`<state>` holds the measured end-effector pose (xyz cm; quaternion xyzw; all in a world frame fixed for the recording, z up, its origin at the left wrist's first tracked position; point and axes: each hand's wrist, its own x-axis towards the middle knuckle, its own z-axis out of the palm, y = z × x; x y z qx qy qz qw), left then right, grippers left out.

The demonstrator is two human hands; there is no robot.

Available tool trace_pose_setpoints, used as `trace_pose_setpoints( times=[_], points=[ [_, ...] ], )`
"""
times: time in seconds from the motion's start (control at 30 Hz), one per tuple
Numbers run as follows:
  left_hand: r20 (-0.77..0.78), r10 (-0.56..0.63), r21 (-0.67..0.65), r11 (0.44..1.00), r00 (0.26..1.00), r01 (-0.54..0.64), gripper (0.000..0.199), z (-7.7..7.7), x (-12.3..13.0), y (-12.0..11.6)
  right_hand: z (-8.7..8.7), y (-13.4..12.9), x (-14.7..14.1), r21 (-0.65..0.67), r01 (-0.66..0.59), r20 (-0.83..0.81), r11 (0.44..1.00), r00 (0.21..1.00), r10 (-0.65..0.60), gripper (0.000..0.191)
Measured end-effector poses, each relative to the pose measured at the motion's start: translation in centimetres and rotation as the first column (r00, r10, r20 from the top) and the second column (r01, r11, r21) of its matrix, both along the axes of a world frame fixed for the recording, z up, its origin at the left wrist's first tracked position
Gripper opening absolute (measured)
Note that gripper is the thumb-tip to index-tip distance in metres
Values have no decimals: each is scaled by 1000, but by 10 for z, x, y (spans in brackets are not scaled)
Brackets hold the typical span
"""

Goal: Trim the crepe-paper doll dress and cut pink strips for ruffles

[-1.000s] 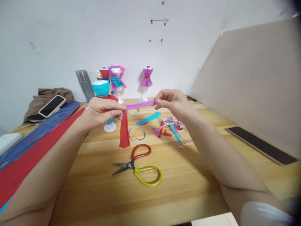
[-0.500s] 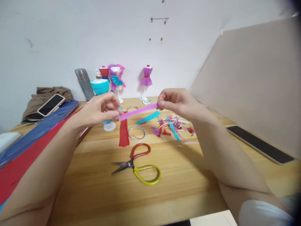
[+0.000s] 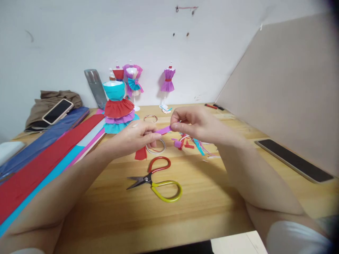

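Evidently, in the head view, the step in hand is handling a purple strip (image 3: 163,130), which lies near the middle of the frame, between both hands above the surface (image 3: 206,215). The left hand (image 3: 139,137) grips one end in its fingers, which hide part of it; the right hand (image 3: 197,123) pinches the other between thumb and fingers. The next move probably calls for a light, even grip, since the strip looks thin.

Scissors (image 3: 146,179) lie with blades parted at lower centre, below a white ring (image 3: 155,152) and a red strip (image 3: 141,153). Coloured scraps (image 3: 188,145) sit right of centre. At upper left, a dressed figure (image 3: 119,107) stands near a bottle (image 3: 95,88); a phone (image 3: 293,160) lies at right. A pale wall (image 3: 106,31) fills the top.
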<state>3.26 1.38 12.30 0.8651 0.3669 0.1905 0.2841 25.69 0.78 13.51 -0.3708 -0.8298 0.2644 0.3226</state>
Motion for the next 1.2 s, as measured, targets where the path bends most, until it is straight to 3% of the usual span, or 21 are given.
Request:
trace_pose_setpoints(
  times=[0.17, 0.3, 0.47, 0.63, 0.8, 0.97, 1.2],
  points=[
    [1, 9, -162, 987, 1000, -9, 31, 3, -1, 2, 0, 2, 1, -23, 18, 28, 1000, 999, -18, 21],
    [-6, 7, -222, 975, 1000, -8, 33, 4, -1, 2, 0, 9, 7, -148, -60, -26, 987, 998, 57, 26],
    [7, -15, -195, 981, 1000, 16, 37, 1, 0, 2, -2, 15, 9, -79, 34, -193, 996, 980, -49, 32],
    [56, -45, -172, 984, 997, 54, 30, -7, 1, 3, -15, 6, -11, 1, -26, 29, 1000, 999, 26, 30],
    [66, -4, -199, 980, 998, 17, 31, -7, 4, 2, -19, 4, -16, 60, -49, 83, 997, 996, 44, 24],
    [91, 14, -224, 974, 996, 7, 30, -4, 5, 0, -17, 11, -9, 30, -31, 119, 999, 993, 27, 20],
    [30, 81, -203, 976, 996, -73, 28, 8, -12, 8, -13, 17, -1, -33, 7, 31, 999, 1000, -6, 21]
  ],
)
